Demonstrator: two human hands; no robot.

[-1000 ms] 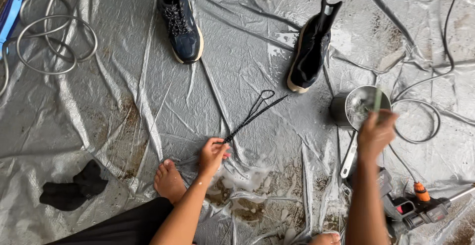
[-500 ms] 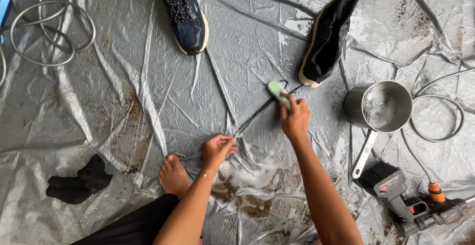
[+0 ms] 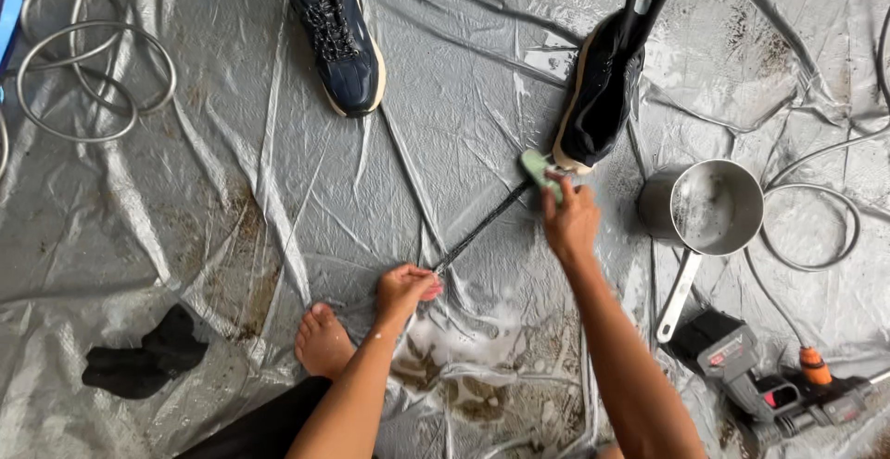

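My left hand (image 3: 404, 288) pinches the near end of a black shoelace (image 3: 482, 227) and pins it to the wet grey plastic sheet (image 3: 232, 218). The lace runs taut up and to the right. My right hand (image 3: 569, 216) grips a small green brush (image 3: 540, 170) and presses it on the far end of the lace. Soapy foam lies on the sheet just below my left hand. A dark shoe (image 3: 603, 88) without its lace lies on its side just beyond the brush. A second navy shoe (image 3: 336, 37) with laces sits at the top middle.
A steel saucepan (image 3: 706, 210) with water stands to the right of my right hand. A grey hose (image 3: 88, 79) coils at the top left. A grey sprayer tool (image 3: 760, 389) lies at the bottom right. A black cloth (image 3: 144, 359) lies at the bottom left, my bare foot (image 3: 323, 340) near it.
My right hand came from the saucepan over to the lace with the green brush and has slid farther up toward the dark shoe. The left hand has stayed on the lace end.
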